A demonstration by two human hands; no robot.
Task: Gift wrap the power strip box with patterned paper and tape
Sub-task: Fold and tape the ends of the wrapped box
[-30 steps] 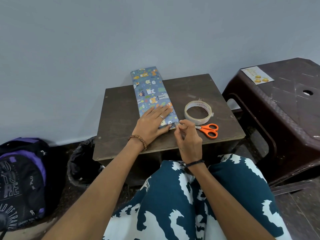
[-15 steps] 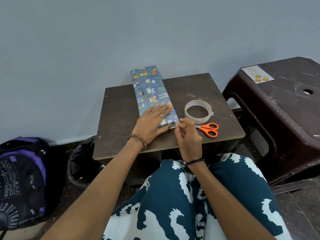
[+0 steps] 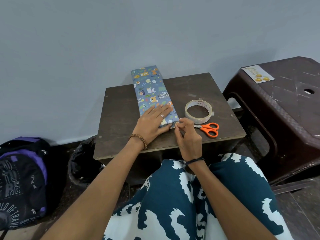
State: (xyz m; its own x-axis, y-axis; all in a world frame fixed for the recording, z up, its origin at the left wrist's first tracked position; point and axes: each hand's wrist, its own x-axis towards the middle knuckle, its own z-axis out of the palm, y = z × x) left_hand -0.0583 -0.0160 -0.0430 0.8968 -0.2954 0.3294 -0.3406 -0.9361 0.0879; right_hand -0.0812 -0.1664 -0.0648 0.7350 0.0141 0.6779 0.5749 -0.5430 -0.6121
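The long box wrapped in blue animal-patterned paper lies lengthwise on a small dark wooden table, its far end reaching past the table's back edge. My left hand lies flat on the near part of the box with straight fingers, pressing it down. At the box's near right corner my right hand has its fingertips curled together, pinching the paper flap there. A roll of clear tape and orange-handled scissors lie on the table just right of the box.
A dark brown plastic stool with a small card on top stands at the right. A black and purple backpack and a black bin sit on the floor at the left. A grey wall rises close behind the table.
Little has moved. My right hand's fingertips have shifted slightly at the near right corner of the box; my left hand stays flat on the box.
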